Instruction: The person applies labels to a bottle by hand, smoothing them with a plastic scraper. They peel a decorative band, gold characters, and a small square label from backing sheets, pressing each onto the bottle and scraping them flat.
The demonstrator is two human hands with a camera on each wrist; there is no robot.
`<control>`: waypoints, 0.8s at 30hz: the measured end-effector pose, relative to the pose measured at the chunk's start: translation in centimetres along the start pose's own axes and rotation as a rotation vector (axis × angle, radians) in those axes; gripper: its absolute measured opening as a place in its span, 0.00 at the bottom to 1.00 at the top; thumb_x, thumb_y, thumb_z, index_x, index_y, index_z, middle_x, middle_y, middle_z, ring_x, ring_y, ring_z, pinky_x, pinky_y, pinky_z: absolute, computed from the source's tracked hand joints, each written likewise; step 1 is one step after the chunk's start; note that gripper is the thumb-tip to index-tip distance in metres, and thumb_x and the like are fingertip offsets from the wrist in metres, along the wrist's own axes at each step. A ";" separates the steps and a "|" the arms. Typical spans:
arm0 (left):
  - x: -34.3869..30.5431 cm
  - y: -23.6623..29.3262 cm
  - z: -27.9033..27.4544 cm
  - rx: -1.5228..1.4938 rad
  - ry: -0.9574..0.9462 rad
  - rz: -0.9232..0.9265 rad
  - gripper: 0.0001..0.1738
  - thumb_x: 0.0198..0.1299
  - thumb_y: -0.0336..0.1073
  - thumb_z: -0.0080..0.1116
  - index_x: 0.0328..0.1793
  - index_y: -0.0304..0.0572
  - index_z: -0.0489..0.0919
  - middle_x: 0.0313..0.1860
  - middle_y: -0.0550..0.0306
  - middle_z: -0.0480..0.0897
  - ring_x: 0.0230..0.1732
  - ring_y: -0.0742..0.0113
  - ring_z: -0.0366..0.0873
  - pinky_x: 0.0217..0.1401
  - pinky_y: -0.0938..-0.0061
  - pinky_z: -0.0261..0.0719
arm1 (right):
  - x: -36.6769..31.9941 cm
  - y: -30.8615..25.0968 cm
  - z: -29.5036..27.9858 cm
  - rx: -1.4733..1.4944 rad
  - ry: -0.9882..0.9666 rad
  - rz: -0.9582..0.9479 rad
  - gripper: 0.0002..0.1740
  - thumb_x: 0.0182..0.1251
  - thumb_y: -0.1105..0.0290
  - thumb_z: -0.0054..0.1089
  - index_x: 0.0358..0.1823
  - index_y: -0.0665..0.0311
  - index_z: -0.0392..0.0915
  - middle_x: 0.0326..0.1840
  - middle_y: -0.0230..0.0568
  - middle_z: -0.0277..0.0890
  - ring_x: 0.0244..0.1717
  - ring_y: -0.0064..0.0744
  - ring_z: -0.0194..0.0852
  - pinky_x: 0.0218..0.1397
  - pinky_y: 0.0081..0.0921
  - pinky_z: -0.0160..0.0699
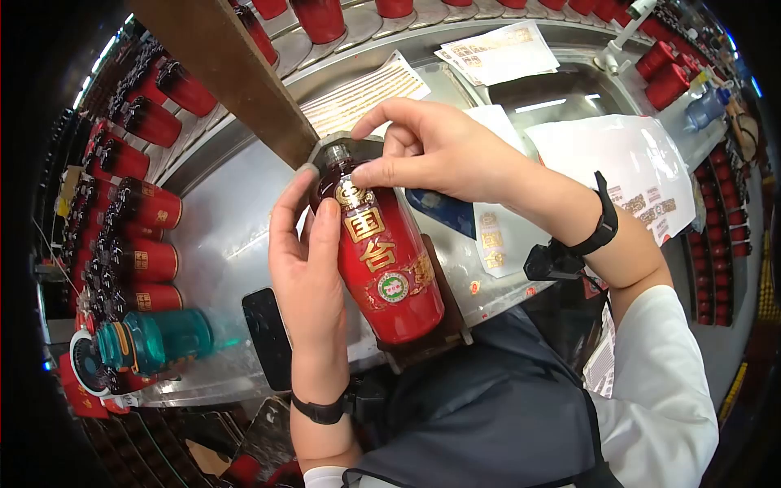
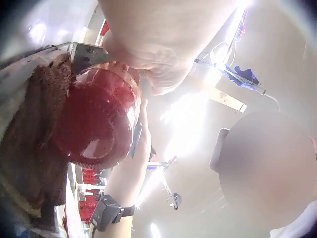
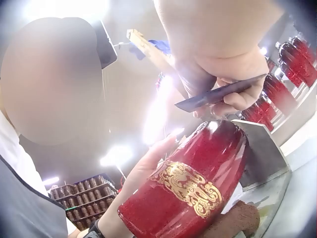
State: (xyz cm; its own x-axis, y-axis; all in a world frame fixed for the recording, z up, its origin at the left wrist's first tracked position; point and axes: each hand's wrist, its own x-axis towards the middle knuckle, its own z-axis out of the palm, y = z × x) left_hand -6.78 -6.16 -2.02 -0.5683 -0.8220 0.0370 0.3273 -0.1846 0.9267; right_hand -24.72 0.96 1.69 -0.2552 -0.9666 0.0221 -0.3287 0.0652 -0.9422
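Centre of the steel tabletop [image 1: 220, 220]: the glossy red ceramic bottle with gold characters [image 1: 382, 260] lies on its side in a brown padded cradle [image 3: 240, 218], neck toward 11 o'clock, base toward 5.

The left hand [image 1: 309, 276] lies along its 9 o'clock flank. The fingers are fairly straight and press rather than wrap.

The right hand [image 1: 443, 150] works at the neck, fingers curled, and pinches a thin dark flat strip [image 3: 218, 94].

The danger is roll. That glaze looks slick, and a flat-fingered brace may let the bottle turn if the right hand pushes sideways at the neck. That would skew whatever goes on there.

Push too hard toward 5 o'clock and the base could slide out of the cradle, over the near edge. A loose pinch could also drop the strip.

The rows of matching red bottles [image 1: 146, 260] at 9 o'clock stand well apart, so I judge them safe.
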 end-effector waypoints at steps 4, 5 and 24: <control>0.6 -0.8 0.0 -0.055 -0.009 -0.019 0.18 0.73 0.32 0.54 0.64 0.32 0.73 0.54 0.50 0.81 0.51 0.71 0.81 0.54 0.76 0.82 | 0.1 0.8 0.2 0.032 -0.018 -0.011 0.22 0.64 0.67 0.72 0.56 0.66 0.74 0.23 0.22 0.71 0.25 0.08 0.64 0.29 0.12 0.62; 0.6 -0.7 0.0 -0.050 -0.013 -0.021 0.18 0.73 0.32 0.54 0.64 0.32 0.73 0.54 0.50 0.81 0.51 0.71 0.81 0.54 0.76 0.82 | 0.1 0.9 0.2 0.037 -0.014 -0.011 0.22 0.64 0.67 0.72 0.56 0.66 0.74 0.23 0.22 0.71 0.25 0.08 0.64 0.29 0.12 0.62; 0.3 -0.8 -0.5 -0.036 -0.015 -0.034 0.20 0.73 0.30 0.53 0.68 0.34 0.70 0.60 0.51 0.77 0.58 0.70 0.76 0.63 0.74 0.76 | 0.1 2.1 -1.6 0.312 0.090 0.148 0.25 0.79 0.47 0.48 0.48 0.61 0.85 0.29 0.23 0.72 0.30 0.10 0.66 0.35 0.12 0.68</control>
State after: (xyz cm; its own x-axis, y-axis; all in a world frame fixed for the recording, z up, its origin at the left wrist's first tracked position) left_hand -6.83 -6.48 -2.93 -0.5905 -0.8069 0.0119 0.3344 -0.2312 0.9136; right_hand -26.86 1.42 0.28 -0.3630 -0.9258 -0.1056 0.0075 0.1104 -0.9939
